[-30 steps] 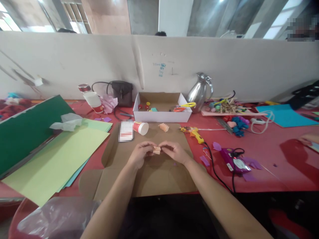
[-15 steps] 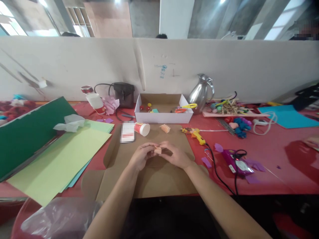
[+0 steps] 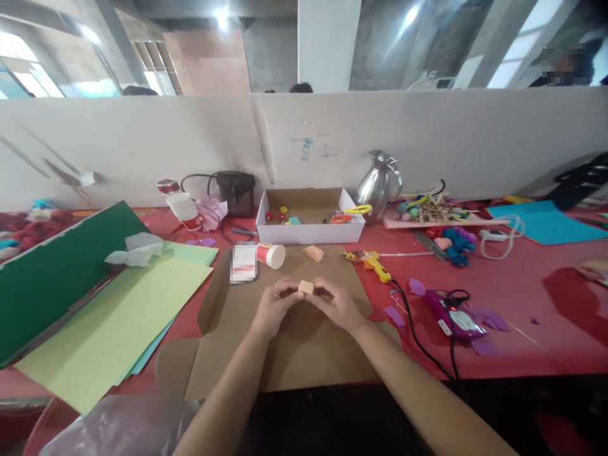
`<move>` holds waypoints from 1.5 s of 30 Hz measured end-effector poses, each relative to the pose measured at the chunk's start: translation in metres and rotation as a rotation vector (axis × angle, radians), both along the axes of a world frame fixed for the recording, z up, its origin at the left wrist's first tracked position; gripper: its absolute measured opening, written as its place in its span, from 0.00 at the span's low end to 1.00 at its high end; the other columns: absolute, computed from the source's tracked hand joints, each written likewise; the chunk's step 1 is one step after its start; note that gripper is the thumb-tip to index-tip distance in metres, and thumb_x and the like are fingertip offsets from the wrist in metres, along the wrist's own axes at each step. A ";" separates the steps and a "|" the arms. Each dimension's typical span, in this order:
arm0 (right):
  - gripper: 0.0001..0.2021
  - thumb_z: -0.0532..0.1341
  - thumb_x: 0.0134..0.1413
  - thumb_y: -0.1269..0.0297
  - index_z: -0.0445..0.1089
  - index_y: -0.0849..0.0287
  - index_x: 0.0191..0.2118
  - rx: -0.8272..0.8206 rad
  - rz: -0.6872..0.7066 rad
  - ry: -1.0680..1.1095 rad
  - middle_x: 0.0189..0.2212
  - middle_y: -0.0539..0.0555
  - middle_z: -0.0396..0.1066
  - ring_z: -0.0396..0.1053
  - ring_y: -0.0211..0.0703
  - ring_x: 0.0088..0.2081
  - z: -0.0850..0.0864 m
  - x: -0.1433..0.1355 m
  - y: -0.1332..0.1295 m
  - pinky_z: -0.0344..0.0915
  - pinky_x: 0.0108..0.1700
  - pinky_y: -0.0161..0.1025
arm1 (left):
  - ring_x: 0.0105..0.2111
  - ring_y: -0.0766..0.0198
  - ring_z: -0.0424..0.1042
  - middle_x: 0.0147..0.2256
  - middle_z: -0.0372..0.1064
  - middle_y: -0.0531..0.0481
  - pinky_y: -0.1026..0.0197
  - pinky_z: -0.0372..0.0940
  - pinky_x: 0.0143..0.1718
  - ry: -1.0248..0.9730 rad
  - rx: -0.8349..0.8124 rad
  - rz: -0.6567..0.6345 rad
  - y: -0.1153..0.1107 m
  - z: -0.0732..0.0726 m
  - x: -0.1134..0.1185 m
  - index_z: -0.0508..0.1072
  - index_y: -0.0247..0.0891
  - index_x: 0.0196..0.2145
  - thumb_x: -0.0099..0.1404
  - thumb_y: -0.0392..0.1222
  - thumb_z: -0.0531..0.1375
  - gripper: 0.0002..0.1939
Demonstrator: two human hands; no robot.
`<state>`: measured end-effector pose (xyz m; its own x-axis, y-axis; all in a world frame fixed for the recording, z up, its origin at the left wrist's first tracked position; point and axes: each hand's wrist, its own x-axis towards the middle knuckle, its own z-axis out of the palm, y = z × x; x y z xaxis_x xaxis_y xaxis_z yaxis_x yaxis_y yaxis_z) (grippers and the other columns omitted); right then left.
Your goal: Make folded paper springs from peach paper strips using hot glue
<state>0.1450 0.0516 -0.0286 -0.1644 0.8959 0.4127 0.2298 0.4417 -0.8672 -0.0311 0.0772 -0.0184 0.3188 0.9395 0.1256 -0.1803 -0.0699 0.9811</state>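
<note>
Between the fingertips of my left hand point(image 3: 275, 306) and my right hand point(image 3: 340, 308) is a small peach folded paper point(image 3: 306, 287), pressed into a compact block. Both hands are closed on it, one at each end, above the flattened brown cardboard point(image 3: 304, 367). Just beyond them a second peach paper strip point(image 3: 314, 254), pleated like an accordion, lies on the cardboard. A red and white paper cup point(image 3: 272, 256) rests on its side to the left of that strip. To the right is a yellow glue gun point(image 3: 373, 263) with a black cord.
At the back stand a white box point(image 3: 310, 233) with scissors point(image 3: 349, 214) in it and a steel jug point(image 3: 377, 183). Yellow-green paper sheets point(image 3: 128, 310) lie left, beside a green board point(image 3: 71, 272). A purple power box point(image 3: 453, 313) sits right. Another person's hand point(image 3: 593, 270) shows far right.
The folded paper has turned, so a flat face shows now instead of its layered edges. My fingers have shifted on it. The whole view has tilted slightly upward.
</note>
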 end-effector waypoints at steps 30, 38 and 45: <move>0.08 0.58 0.59 0.59 0.70 0.56 0.34 -0.023 -0.077 -0.070 0.29 0.50 0.72 0.68 0.41 0.33 0.010 -0.007 0.000 0.63 0.37 0.36 | 0.30 0.63 0.68 0.27 0.71 0.52 0.62 0.62 0.35 0.125 0.083 0.255 -0.002 -0.011 0.010 0.78 0.40 0.28 0.50 0.39 0.67 0.06; 0.09 0.57 0.59 0.56 0.68 0.55 0.38 -0.096 -0.085 0.044 0.34 0.50 0.71 0.69 0.42 0.37 0.002 -0.009 0.004 0.64 0.42 0.37 | 0.37 0.60 0.72 0.35 0.75 0.47 0.60 0.63 0.41 0.163 0.064 0.185 -0.003 -0.005 0.013 0.77 0.38 0.36 0.55 0.43 0.64 0.11; 0.10 0.57 0.59 0.57 0.67 0.56 0.32 -0.034 -0.092 -0.064 0.28 0.49 0.70 0.67 0.41 0.32 0.008 -0.009 0.001 0.62 0.36 0.35 | 0.30 0.61 0.71 0.27 0.75 0.51 0.60 0.64 0.37 0.080 0.029 0.243 -0.001 -0.014 0.014 0.78 0.39 0.27 0.50 0.39 0.67 0.05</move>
<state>0.1357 0.0525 -0.0208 -0.1060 0.9216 0.3733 0.3231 0.3870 -0.8636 -0.0174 0.0757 -0.0322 0.0939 0.9860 0.1376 -0.0769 -0.1306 0.9884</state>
